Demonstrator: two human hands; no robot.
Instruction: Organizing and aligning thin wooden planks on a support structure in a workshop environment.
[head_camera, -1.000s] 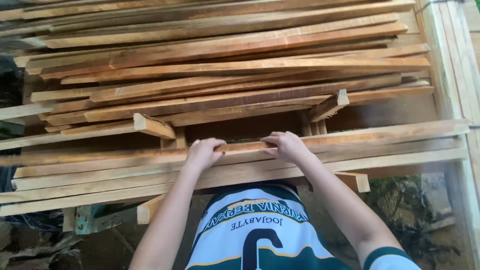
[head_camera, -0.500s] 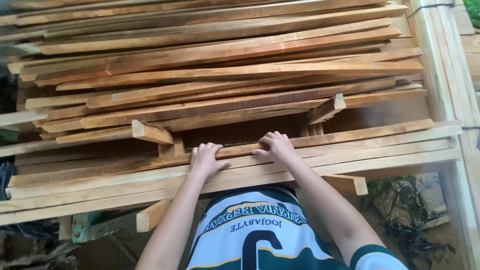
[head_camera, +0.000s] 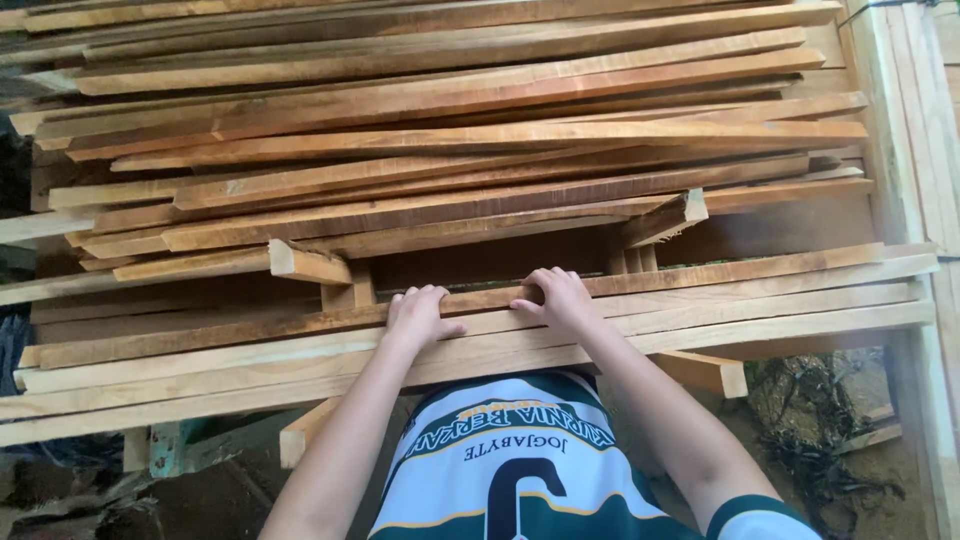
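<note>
A long, rough-sawn wooden plank (head_camera: 760, 268) lies on top of a low stack of planks in front of me. My left hand (head_camera: 418, 316) rests on it with fingers curled over its far edge. Close to the right of it, my right hand (head_camera: 556, 298) grips the same plank, fingers hooked over that edge too. Both forearms reach up from my white and green jersey (head_camera: 500, 470) at the bottom of the view.
A tall pile of long boards (head_camera: 450, 120) rises behind the hands, held up by short wooden blocks (head_camera: 345, 290). Pale upright timbers (head_camera: 905, 150) stand at the right. Below lie dirt ground, dark debris (head_camera: 810, 440) and a protruding offcut (head_camera: 705, 370).
Both hands have stayed on the same plank, shifting only slightly. The view has drifted a little, so the pile sits marginally lower in the frame.
</note>
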